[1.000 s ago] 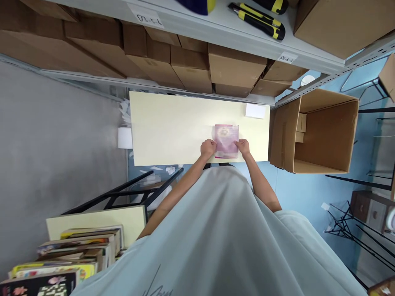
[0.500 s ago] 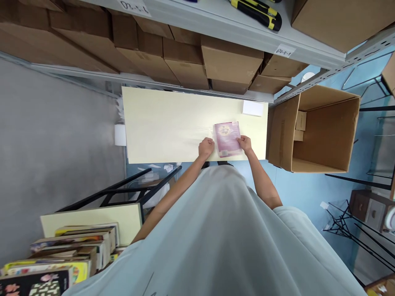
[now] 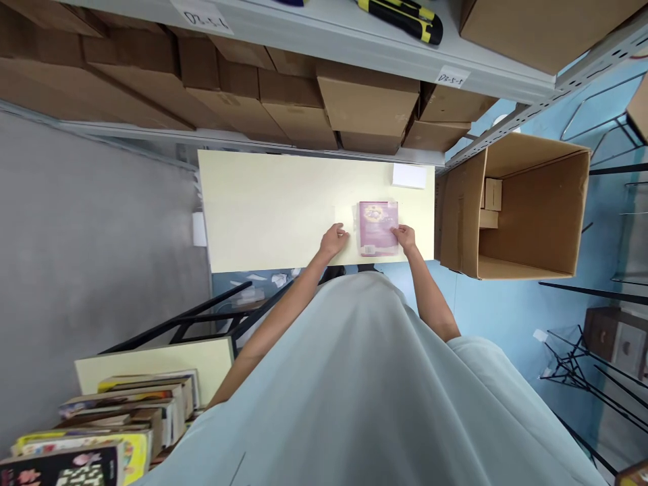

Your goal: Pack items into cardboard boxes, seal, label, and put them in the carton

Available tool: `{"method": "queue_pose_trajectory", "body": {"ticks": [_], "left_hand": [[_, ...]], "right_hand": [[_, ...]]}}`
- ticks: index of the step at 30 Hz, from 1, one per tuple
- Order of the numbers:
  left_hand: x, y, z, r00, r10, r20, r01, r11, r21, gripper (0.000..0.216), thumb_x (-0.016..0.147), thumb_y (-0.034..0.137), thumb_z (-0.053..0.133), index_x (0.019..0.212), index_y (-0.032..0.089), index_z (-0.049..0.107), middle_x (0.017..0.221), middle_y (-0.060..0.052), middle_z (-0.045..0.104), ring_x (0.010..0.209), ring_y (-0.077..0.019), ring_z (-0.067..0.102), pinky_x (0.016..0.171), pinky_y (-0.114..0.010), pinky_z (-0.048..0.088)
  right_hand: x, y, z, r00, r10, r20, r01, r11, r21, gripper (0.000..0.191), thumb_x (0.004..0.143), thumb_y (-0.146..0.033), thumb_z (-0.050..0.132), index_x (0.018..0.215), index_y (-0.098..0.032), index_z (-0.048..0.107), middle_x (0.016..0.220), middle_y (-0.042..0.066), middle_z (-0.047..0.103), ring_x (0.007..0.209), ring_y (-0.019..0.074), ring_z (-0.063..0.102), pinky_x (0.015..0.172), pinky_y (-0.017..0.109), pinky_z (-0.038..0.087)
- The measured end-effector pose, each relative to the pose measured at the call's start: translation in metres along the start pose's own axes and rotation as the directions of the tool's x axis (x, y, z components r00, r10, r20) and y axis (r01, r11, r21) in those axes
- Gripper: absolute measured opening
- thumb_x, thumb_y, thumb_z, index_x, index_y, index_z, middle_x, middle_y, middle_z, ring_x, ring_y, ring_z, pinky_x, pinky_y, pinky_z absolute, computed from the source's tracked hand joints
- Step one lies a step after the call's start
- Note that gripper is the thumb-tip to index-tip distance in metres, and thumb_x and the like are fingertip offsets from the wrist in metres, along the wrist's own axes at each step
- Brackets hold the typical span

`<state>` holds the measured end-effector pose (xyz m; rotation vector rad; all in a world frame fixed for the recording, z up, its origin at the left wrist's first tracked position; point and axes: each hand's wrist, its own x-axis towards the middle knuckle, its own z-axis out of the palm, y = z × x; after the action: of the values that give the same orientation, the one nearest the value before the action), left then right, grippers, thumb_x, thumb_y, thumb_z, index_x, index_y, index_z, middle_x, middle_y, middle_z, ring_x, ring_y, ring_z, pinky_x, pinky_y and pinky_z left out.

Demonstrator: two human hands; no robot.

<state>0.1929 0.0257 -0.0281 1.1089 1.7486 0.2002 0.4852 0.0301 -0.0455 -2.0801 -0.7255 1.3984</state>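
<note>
A pink-purple book [image 3: 378, 233] in a clear plastic sleeve lies on the cream tabletop [image 3: 268, 209], with a barcode label near its lower left. My right hand [image 3: 404, 237] pinches the book's right edge between thumb and fingers. To the left of the book, apart from it, my left hand [image 3: 334, 240] is over the tabletop with thumb and fingers parted and nothing visible in it. The clear sleeve's edge stands out slightly past the book's left side.
A white block-like stack [image 3: 409, 176] sits at the table's back right. Beside the table's right end stands an open cardboard box [image 3: 531, 209]. Overhead, a metal shelf [image 3: 324, 37] bears a utility knife [image 3: 405, 19]. Several books [image 3: 126, 418] stand at lower left.
My left hand has loosened from a closed pinch and moved slightly left, away from the book. The book now lies straighter and a little further right, still in my right hand.
</note>
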Motion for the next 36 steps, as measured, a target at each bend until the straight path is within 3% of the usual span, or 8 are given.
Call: {"method": "queue_pose_trajectory", "body": {"ticks": [6, 12, 16, 19, 24, 30, 36], "left_hand": [[0.002, 0.018, 0.027, 0.998, -0.052, 0.024, 0.052, 0.999, 0.015, 0.043, 0.089, 0.037, 0.077, 0.127, 0.02, 0.074, 0.12, -0.01, 0.082, 0.116, -0.028, 0.075, 0.103, -0.036, 0.055], [0.005, 0.024, 0.031, 0.992, -0.115, -0.041, 0.118, 0.991, 0.07, 0.015, 0.091, 0.034, 0.074, 0.097, 0.022, 0.081, 0.113, -0.009, 0.084, 0.109, -0.0284, 0.077, 0.098, -0.036, 0.057], [-0.001, 0.024, 0.033, 0.99, -0.111, -0.085, 0.12, 0.986, 0.112, 0.009, 0.088, 0.027, 0.073, 0.088, 0.023, 0.081, 0.105, -0.01, 0.084, 0.103, -0.0308, 0.076, 0.096, -0.039, 0.057], [-0.007, 0.022, 0.029, 0.986, -0.083, -0.144, 0.104, 0.984, 0.145, 0.012, 0.09, 0.023, 0.069, 0.092, 0.023, 0.081, 0.104, -0.012, 0.082, 0.102, -0.0307, 0.075, 0.095, -0.04, 0.056], [-0.017, 0.007, 0.002, 0.962, 0.02, -0.271, 0.033, 0.981, 0.192, 0.025, 0.099, 0.025, 0.057, 0.115, 0.023, 0.077, 0.128, -0.015, 0.073, 0.114, -0.0298, 0.07, 0.103, -0.04, 0.053], [-0.017, -0.015, -0.023, 0.934, 0.048, -0.354, 0.006, 0.989, 0.149, 0.025, 0.099, 0.023, 0.056, 0.119, 0.022, 0.072, 0.129, -0.013, 0.07, 0.108, -0.0273, 0.07, 0.108, -0.042, 0.052], [-0.012, -0.024, -0.027, 0.936, 0.018, -0.352, 0.036, 0.989, 0.145, 0.034, 0.097, 0.025, 0.059, 0.129, 0.021, 0.068, 0.14, -0.016, 0.065, 0.136, -0.0338, 0.06, 0.122, -0.047, 0.044]], "right_hand": [[0.003, -0.001, 0.0, 1.0, -0.003, 0.024, 0.003, 1.0, -0.008, 0.03, 0.071, -0.038, 0.086, 0.088, -0.019, 0.071, 0.081, 0.003, 0.077, 0.081, 0.0207, 0.073, 0.074, 0.03, 0.059], [0.005, -0.002, -0.001, 0.999, -0.016, 0.041, 0.018, 0.999, -0.05, 0.034, 0.071, -0.045, 0.088, 0.088, -0.019, 0.072, 0.083, 0.004, 0.079, 0.084, 0.0223, 0.074, 0.076, 0.031, 0.061], [0.003, -0.003, 0.0, 0.997, -0.026, 0.07, 0.032, 0.996, -0.078, 0.037, 0.072, -0.05, 0.087, 0.085, -0.018, 0.074, 0.082, 0.005, 0.079, 0.085, 0.0237, 0.075, 0.075, 0.031, 0.06], [0.0, -0.002, 0.003, 0.997, -0.033, 0.073, 0.04, 0.994, -0.099, 0.037, 0.072, -0.052, 0.084, 0.085, -0.018, 0.074, 0.081, 0.005, 0.078, 0.084, 0.0242, 0.074, 0.074, 0.031, 0.059], [-0.003, -0.001, 0.006, 0.997, -0.035, 0.062, 0.042, 0.993, -0.113, 0.038, 0.072, -0.053, 0.08, 0.087, -0.018, 0.072, 0.081, 0.005, 0.077, 0.081, 0.0226, 0.072, 0.071, 0.03, 0.056], [-0.005, -0.001, 0.005, 0.997, -0.054, 0.057, 0.06, 0.992, -0.115, 0.038, 0.072, -0.05, 0.083, 0.086, -0.017, 0.071, 0.075, 0.005, 0.075, 0.08, 0.0225, 0.071, 0.07, 0.029, 0.055], [-0.007, 0.001, 0.004, 0.997, -0.052, 0.055, 0.057, 0.994, -0.095, 0.033, 0.074, -0.044, 0.081, 0.088, -0.017, 0.07, 0.08, 0.005, 0.076, 0.08, 0.021, 0.07, 0.07, 0.029, 0.055]]}}
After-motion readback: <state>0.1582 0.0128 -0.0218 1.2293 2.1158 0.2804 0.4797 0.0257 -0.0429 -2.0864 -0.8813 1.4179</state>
